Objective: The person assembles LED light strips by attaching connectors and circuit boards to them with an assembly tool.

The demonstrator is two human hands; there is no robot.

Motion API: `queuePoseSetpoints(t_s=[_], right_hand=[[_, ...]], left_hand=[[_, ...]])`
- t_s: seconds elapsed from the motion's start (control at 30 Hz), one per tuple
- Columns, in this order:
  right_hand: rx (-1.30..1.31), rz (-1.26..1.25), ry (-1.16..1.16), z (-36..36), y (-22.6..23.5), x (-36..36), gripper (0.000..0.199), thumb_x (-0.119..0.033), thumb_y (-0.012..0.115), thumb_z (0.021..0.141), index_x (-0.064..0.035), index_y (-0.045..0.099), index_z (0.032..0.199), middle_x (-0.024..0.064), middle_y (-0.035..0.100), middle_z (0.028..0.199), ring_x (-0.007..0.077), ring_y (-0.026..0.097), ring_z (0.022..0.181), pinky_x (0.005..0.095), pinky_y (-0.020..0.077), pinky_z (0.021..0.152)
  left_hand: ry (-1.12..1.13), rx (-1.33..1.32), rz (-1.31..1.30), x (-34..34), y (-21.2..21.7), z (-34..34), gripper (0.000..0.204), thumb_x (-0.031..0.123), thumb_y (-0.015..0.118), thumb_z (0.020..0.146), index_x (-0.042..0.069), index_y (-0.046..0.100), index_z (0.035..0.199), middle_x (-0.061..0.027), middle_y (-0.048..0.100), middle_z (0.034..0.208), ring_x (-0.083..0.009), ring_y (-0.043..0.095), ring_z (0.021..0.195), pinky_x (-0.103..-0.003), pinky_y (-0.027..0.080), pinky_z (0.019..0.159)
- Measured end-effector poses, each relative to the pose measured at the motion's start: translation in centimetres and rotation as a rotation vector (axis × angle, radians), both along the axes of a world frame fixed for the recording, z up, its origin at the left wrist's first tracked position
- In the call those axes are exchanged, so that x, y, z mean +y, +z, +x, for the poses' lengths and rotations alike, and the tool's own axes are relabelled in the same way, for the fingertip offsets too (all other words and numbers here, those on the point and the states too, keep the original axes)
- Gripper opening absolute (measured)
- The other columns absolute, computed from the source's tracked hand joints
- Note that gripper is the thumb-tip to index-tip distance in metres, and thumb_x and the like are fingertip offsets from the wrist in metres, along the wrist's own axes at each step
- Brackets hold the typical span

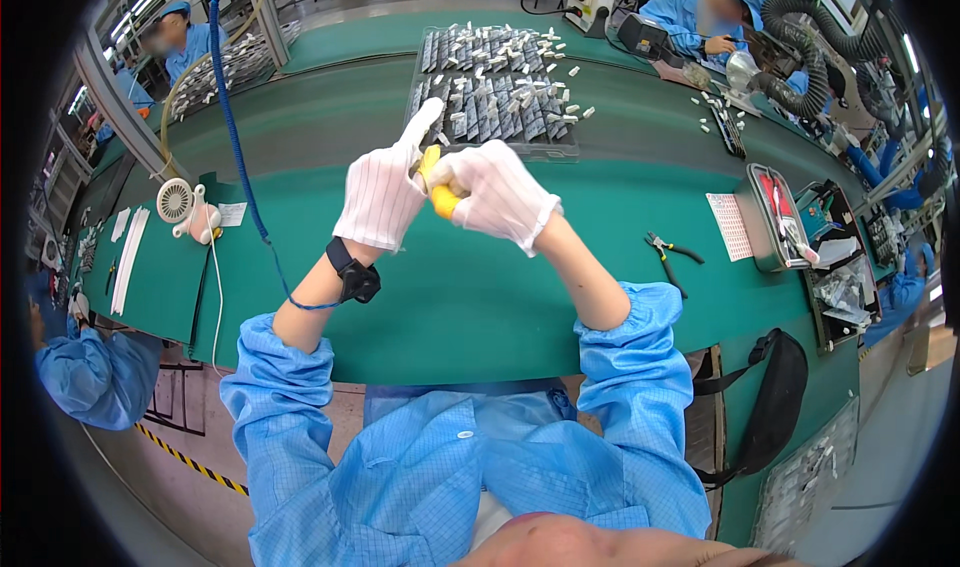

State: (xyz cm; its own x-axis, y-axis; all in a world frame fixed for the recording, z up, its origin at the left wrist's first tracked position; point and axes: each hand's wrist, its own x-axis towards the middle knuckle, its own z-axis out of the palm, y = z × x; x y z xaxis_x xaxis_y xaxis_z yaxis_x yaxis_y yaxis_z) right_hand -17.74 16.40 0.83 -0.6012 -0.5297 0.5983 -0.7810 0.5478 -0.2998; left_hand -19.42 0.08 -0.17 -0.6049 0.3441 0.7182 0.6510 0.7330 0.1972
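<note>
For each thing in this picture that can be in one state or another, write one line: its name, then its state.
Left hand: gloved, fingers touching the yellow tool.
Right hand: gloved, closed round the yellow tool.
Yellow tool: held off the mat between both hands.
Parts tray: flat on the bench, holding many small white parts, some scattered.
Pliers: lying on the green mat, handles spread.
Small white fan: lying on the mat; running or not, cannot tell.

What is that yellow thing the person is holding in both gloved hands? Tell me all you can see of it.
The yellow tool is small and bright, smooth like plastic or rubber, perhaps a handle. Only two short stretches show: one between the gloves, one sticking out below the right hand. It tilts, upper end toward the left hand, held above the green bench in front of the grey parts tray. Both white gloves touch it; its ends are hidden.
</note>
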Motion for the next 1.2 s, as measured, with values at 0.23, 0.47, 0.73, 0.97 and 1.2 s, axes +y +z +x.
queuePoseSetpoints(t_s=[0.23, 0.47, 0.73, 0.97, 1.2], right_hand=[[-0.395, -0.018, 0.002, 1.0, 2.1, 0.6, 0.021, -0.021, 0.058, 0.086, -0.0060, 0.061, 0.100, 0.0079, 0.061, 0.056, 0.0166, 0.061, 0.046, 0.0259, 0.0478, 0.046], [-0.176, 0.018, -0.007, 0.4, 1.2, 0.5, 0.024, -0.013, 0.063, 0.077, -0.0063, 0.062, 0.101, 0.0086, 0.059, 0.057, 0.0212, 0.060, 0.048, 0.0315, 0.0462, 0.050], [0.249, 0.028, -0.204, 1.6, 0.1, -0.8, 0.016, -0.018, 0.068, 0.065, -0.0064, 0.058, 0.071, 0.0113, 0.053, 0.054, 0.0295, 0.054, 0.053, 0.0386, 0.0421, 0.051], [0.013, 0.112, -0.130, 1.1, -0.2, -1.1, 0.015, -0.021, 0.059, 0.068, -0.0074, 0.062, 0.062, 0.0130, 0.058, 0.054, 0.0309, 0.058, 0.050, 0.0416, 0.0451, 0.051], [-0.085, 0.155, -0.142, 1.0, -1.5, -2.2, 0.018, -0.022, 0.059, 0.064, -0.0055, 0.064, 0.058, 0.0160, 0.059, 0.056, 0.0319, 0.060, 0.053, 0.0414, 0.0474, 0.052]], left_hand=[[-1.003, -1.059, 0.949, 0.4, -2.1, 0.5, 0.079, 0.052, 0.041, 0.091, 0.016, -0.003, 0.147, -0.0131, 0.029, 0.145, -0.0263, 0.042, 0.122, -0.043, 0.041, 0.096], [-1.000, -1.151, 0.923, 0.2, -2.8, 0.6, 0.081, 0.056, 0.038, 0.090, 0.012, 0.000, 0.147, -0.0115, 0.035, 0.140, -0.0262, 0.038, 0.126, -0.045, 0.034, 0.102], [-0.909, -0.963, 0.802, 0.6, -2.9, 0.6, 0.083, 0.058, 0.037, 0.090, 0.010, 0.000, 0.147, -0.0118, 0.029, 0.145, -0.0227, 0.036, 0.128, -0.037, 0.029, 0.107], [-0.912, -1.025, 1.112, 1.7, -3.1, 1.5, 0.063, 0.033, 0.043, 0.094, 0.006, 0.017, 0.145, -0.0082, 0.035, 0.143, -0.0157, 0.044, 0.121, -0.030, 0.033, 0.103], [-0.786, -1.116, 1.163, 1.4, -3.1, 2.0, 0.062, 0.008, 0.046, 0.085, 0.002, 0.025, 0.142, -0.0128, 0.048, 0.131, -0.0190, 0.052, 0.111, -0.030, 0.040, 0.098]])
